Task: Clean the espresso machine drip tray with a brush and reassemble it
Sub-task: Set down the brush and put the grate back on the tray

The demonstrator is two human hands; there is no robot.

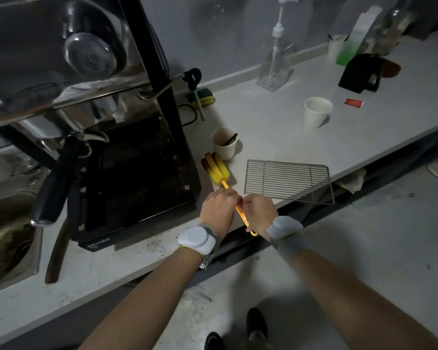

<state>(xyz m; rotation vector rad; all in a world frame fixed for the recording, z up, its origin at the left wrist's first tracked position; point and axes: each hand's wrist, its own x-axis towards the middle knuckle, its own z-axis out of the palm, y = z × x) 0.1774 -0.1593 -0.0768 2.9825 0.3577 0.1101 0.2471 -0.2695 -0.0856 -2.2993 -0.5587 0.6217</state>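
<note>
A yellow sponge brush with an orange handle lies slanted over the counter, its stained head beside the espresso machine. My left hand and my right hand both grip the handle, close together at the counter's front edge. The black drip tray sits uncovered in the machine's base, dark and speckled with coffee grounds. Its wire grate lies flat on the counter to the right, partly overhanging the edge. The espresso machine towers at the left, with a portafilter handle sticking out.
A paper cup holding a dark stick stands just behind the brush head. Another paper cup, a pump bottle, a black jug and a green-yellow sponge sit farther back. A sink lies left.
</note>
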